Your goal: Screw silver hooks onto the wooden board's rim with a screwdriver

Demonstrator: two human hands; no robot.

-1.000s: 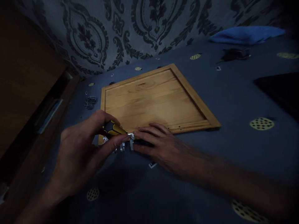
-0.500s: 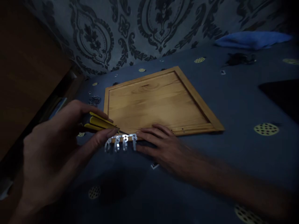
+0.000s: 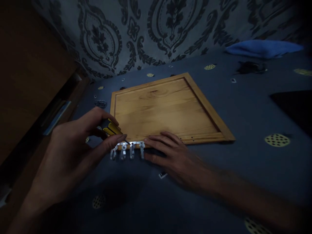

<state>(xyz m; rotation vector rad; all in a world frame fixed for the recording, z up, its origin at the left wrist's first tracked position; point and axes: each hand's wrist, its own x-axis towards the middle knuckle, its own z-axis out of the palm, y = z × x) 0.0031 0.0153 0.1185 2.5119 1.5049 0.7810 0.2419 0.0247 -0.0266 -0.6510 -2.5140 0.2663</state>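
Note:
My left hand (image 3: 80,146) is closed around a yellow and black screwdriver (image 3: 111,127), its thumb and fingers pinching the handle. The thin shaft slants down to the right, and its tip is at a silver metal hook rail (image 3: 128,144). Several hooks hang from that rail, which lies along the near edge of a framed wooden board (image 3: 156,107). My right hand (image 3: 168,149) rests with fingers stretched out on the board's near edge, fingertips touching the rail's right end. Its thumb lies below that edge.
A dark blue patterned cloth (image 3: 195,182) lies under the board. A small tangled metal item (image 3: 100,103) sits behind my left hand. At the back right are a blue cloth (image 3: 264,48) and a dark object (image 3: 251,68). A wooden cabinet (image 3: 31,65) borders the left.
My left hand and the screwdriver have shifted slightly right, and the handle is turned and steeper. My right hand stays on the board's edge. The camera view has moved a little.

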